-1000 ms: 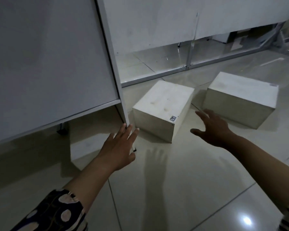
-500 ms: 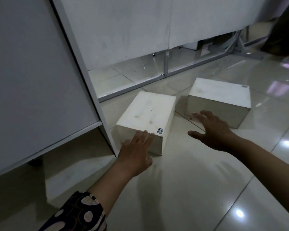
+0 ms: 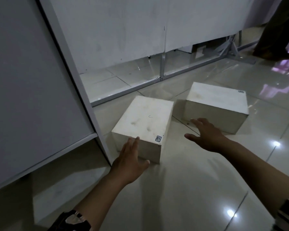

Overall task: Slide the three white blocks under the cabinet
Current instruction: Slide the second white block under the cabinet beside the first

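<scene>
Head view: near white block sits on the glossy tiled floor just beside the cabinet corner post. The left hand lies flat against its near face, fingers spread, grip released, clasping nothing. The far white block lies to the right, a narrow gap between the two. The right hand hovers spread before its near face, grip also released; contact cannot be told. A third white block sits under the cabinet in shadow.
</scene>
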